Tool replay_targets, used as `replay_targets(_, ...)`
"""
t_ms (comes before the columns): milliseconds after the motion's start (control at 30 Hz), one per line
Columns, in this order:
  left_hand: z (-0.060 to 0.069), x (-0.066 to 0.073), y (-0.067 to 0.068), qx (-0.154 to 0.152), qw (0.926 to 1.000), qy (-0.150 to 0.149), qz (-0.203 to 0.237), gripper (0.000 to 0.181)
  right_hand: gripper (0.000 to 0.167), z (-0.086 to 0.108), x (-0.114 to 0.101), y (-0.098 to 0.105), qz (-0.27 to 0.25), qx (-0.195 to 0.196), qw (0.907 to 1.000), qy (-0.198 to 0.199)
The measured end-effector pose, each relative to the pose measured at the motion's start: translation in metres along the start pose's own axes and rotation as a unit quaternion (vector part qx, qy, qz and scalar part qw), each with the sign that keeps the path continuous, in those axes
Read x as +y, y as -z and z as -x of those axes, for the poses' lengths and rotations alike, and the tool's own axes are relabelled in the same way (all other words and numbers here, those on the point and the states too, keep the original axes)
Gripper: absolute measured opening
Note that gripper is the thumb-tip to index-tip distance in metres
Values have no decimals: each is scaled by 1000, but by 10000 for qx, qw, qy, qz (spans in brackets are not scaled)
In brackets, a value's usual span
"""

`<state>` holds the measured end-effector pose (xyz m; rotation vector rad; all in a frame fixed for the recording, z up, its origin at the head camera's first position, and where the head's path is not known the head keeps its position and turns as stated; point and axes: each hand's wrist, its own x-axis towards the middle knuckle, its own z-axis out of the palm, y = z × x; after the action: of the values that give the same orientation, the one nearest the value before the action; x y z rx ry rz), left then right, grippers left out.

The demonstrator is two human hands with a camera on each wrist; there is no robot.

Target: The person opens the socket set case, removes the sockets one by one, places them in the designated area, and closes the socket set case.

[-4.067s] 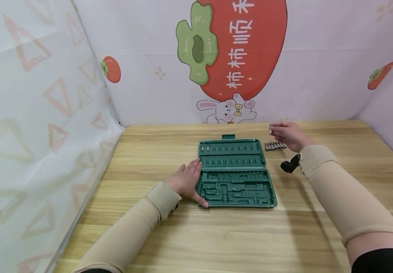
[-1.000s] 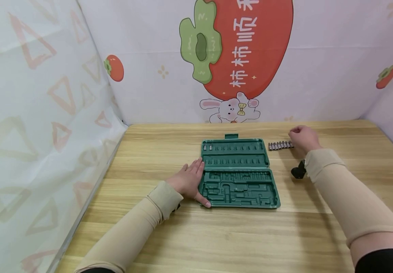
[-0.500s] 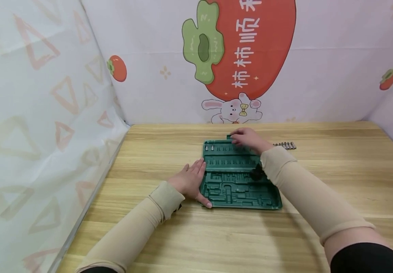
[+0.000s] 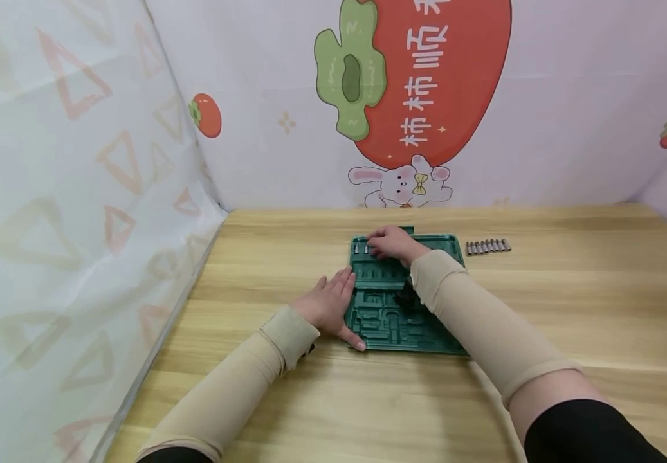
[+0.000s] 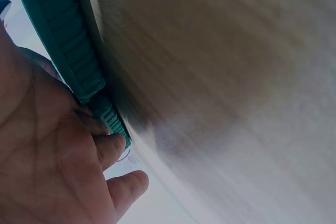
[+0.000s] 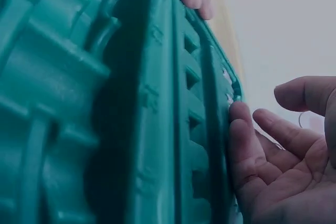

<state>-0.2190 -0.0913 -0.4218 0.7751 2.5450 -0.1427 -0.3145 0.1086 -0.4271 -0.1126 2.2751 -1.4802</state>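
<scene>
A green molded tool case (image 4: 388,350) lies open and flat on the table. My left hand (image 4: 328,305) rests against its left edge, fingers and thumb spread; the left wrist view has the palm beside the case wall (image 5: 63,40). Over the case's far row, my right hand (image 4: 393,244) has thumb and finger tips together beside two small metal sockets (image 4: 357,248) seated at the row's left end. In the right wrist view those fingertips touch the slot row; the socket they pinch is mostly hidden. Several more sockets (image 4: 488,247) stand lined up right of the case.
The wooden table (image 4: 570,321) meets a printed cloth backdrop (image 4: 275,167) at the back. A white patterned sheet (image 4: 78,257) hangs along the left side. A black wrist-camera piece (image 4: 406,297) hangs below the right wrist, above the case.
My right hand has moved left from the right end of the socket row to the case's far row, beside the two seated sockets. The left hand stays on the case edge.
</scene>
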Motion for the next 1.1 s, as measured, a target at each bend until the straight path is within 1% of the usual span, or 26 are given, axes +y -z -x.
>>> replay_targets(167, -1, 0, 3, -27, 10000, 3, -13, 143, 44, -6, 0, -2, 48, -104, 9999, 32)
replay_targets(267, -1, 0, 2, -48, 10000, 14, -17, 143, 44, -8, 2, -2, -97, -71, 9999, -45)
replay_targets(433, -1, 0, 2, -60, 10000, -16, 18, 143, 42, -8, 6, -3, -529, 185, 9982, -214)
replay_targets(500, -1, 0, 3, -58, 10000, -25, 39, 143, 40, -8, 6, -4, -643, 280, 9973, -208)
replay_targets(567, -1, 0, 2, -52, 10000, -28, 65, 143, 39, -7, 5, -5, -640, 345, 9973, -141)
replay_targets(633, -2, 0, 2, -67, 10000, -28, 68, 143, 38, -6, 5, -6, -449, 379, 9983, -35)
replay_targets(800, -2, -1, 2, -77, 9999, -27, 113, 143, 30, -5, 6, -9, 352, 414, 9983, 216)
replay_targets(867, -2, -1, 2, -85, 9999, -28, 133, 143, 27, -6, 8, -10, 478, 451, 9975, 258)
replay_targets(933, -2, -1, 2, -98, 9998, -31, 143, 143, 27, -6, 10, -10, 327, 506, 9979, 241)
replay_targets(1033, -2, -1, 2, -97, 9998, -31, 152, 143, 27, -6, 12, -9, -235, 526, 9982, 193)
replay_targets(1100, -2, -1, 2, -98, 9998, -21, 155, 144, 27, -5, 12, -6, -604, 503, 9967, 180)
